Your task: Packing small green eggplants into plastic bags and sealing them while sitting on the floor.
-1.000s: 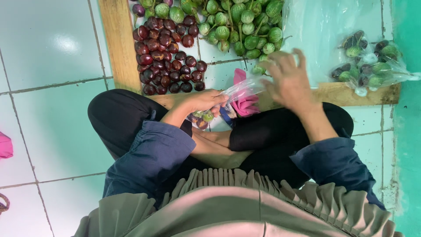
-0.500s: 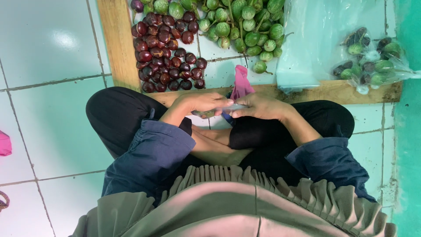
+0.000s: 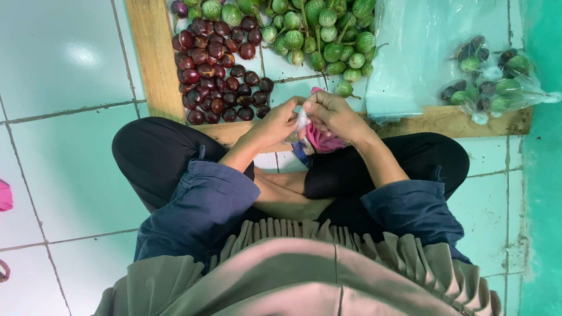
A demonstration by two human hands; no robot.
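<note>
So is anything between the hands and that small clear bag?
No. Both the left hand and right hand already pinch the small clear bag between them, above the pink item; nothing intervenes.

So the frame sits on the floor ahead of the knees. Inside it, one eggplant pile lies left, another pile behind-right, bagged ones far right.

Hands hide the small clear bag's contents; green eggplants cut off at top
</note>
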